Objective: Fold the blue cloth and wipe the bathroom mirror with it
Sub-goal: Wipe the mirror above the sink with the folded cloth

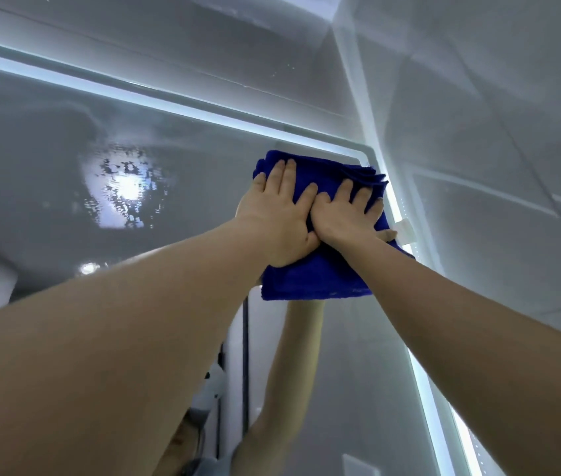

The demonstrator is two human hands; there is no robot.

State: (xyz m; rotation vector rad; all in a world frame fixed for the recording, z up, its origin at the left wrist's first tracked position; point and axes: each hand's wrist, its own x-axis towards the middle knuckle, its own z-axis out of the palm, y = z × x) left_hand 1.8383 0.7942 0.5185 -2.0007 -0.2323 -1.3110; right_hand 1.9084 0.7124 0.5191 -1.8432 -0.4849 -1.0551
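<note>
The folded blue cloth point(317, 276) lies flat against the bathroom mirror point(49, 173) at its upper right corner. My left hand point(277, 214) presses on the cloth with straight fingers spread upward. Beside it, my right hand point(348, 214) presses the cloth too, its fingers spread and its thumb reaching past the cloth's right edge. The two hands touch at the middle of the cloth. Both arms are stretched up and forward. The mirror shows streaks and a bright reflected light patch at left.
A lit strip point(427, 372) frames the mirror along its top and right edge. A small white clip point(406, 231) sits on the right edge next to the cloth. Grey wall tiles point(495, 149) rise to the right. My arm's reflection point(293, 355) shows below the cloth.
</note>
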